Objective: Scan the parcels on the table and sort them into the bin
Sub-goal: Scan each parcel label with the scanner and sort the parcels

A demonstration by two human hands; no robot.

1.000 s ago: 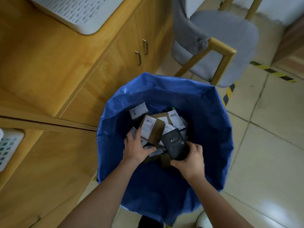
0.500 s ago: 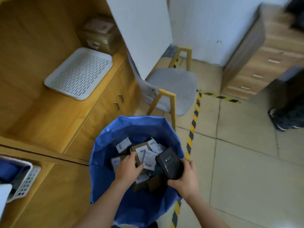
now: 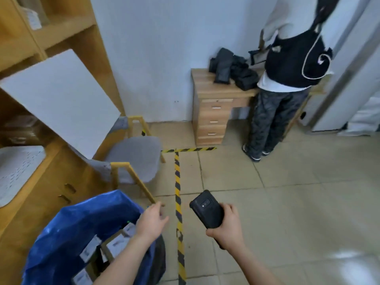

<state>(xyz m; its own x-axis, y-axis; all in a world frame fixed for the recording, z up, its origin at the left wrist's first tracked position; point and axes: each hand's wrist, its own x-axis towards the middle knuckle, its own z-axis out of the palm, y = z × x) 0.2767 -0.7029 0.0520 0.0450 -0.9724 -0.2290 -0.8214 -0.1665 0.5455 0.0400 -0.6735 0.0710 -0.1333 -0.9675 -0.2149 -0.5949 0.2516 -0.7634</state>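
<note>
Above the bin's near rim, the left hand (image 3: 151, 223) hangs empty, fingers loosely curled and a little apart, nothing in its grasp. The right hand (image 3: 227, 228) is out over the tiled floor (image 3: 287, 202), fingers wrapped tight round a black handheld scanner (image 3: 206, 208). Down in the blue-lined bin (image 3: 67, 225) lie the labelled cardboard parcels (image 3: 115, 243), heaped together. A grey chair (image 3: 135, 157) stands just behind the bin.
</note>
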